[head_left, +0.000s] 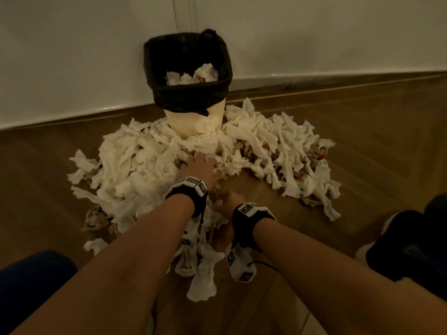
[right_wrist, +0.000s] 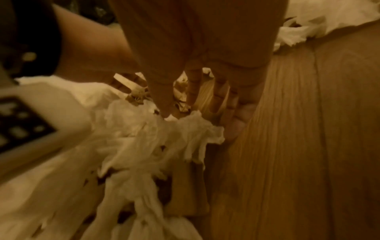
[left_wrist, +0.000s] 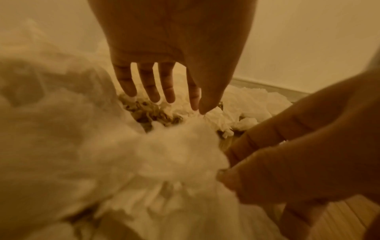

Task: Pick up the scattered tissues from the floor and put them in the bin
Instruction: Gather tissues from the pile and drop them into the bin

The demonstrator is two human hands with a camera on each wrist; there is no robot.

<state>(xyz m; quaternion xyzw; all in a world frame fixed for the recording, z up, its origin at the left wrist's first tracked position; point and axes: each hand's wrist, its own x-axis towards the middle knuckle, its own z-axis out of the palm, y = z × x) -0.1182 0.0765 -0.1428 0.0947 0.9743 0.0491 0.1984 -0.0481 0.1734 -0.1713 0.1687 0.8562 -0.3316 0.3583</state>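
Left hand (head_left: 202, 165) is reaching into the tissues (head_left: 135, 165) heaped on the floor (head_left: 362, 141) around the bin (head_left: 193, 119), fingers straight, gripping nothing. Right hand (head_left: 229, 201) is pinching a tissue clump (right_wrist: 185, 129) low on the near side of the heap. The bin is standing by the wall, already holding some tissues. Risks: loose tissue is tearing or shedding mid-carry; the heap crowding the bin's base means a careless scoop could be tipping it.
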